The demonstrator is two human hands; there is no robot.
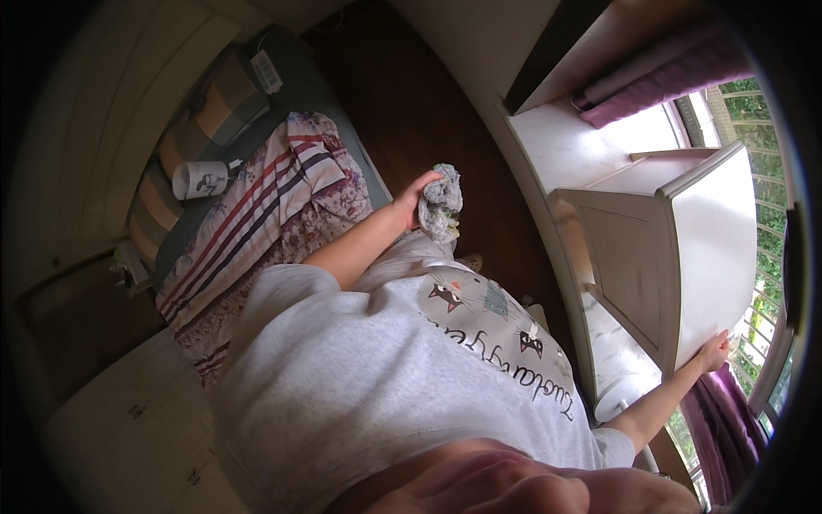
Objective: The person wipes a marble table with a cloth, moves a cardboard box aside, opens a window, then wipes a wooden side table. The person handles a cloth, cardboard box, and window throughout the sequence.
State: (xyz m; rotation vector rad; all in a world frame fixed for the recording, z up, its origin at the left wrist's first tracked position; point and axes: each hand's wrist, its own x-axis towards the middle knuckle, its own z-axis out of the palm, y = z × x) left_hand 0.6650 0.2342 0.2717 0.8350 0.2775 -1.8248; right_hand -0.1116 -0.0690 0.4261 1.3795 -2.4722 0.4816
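In my left hand (409, 200) is a crumpled grey-white cloth (440, 202) with greenish patches. That hand is out in front of my body, above the dark brown floor (494, 212). My right arm reaches out to the side. The right hand (714, 352) grips the near edge of a white cabinet (713, 257), its fingers partly hidden at the corner. This cabinet has a panelled side and a smooth, bright top, and stands on a pale marble-look sill (546, 144) by the window.
A bed to the left bears a striped, flowered blanket (270, 212), checked cushions (231, 96), a white cylindrical container (199, 180) and a white power strip (265, 72). Purple curtains (668, 90) flank the barred window (764, 231). A white round object (618, 395) lies beneath my right forearm.
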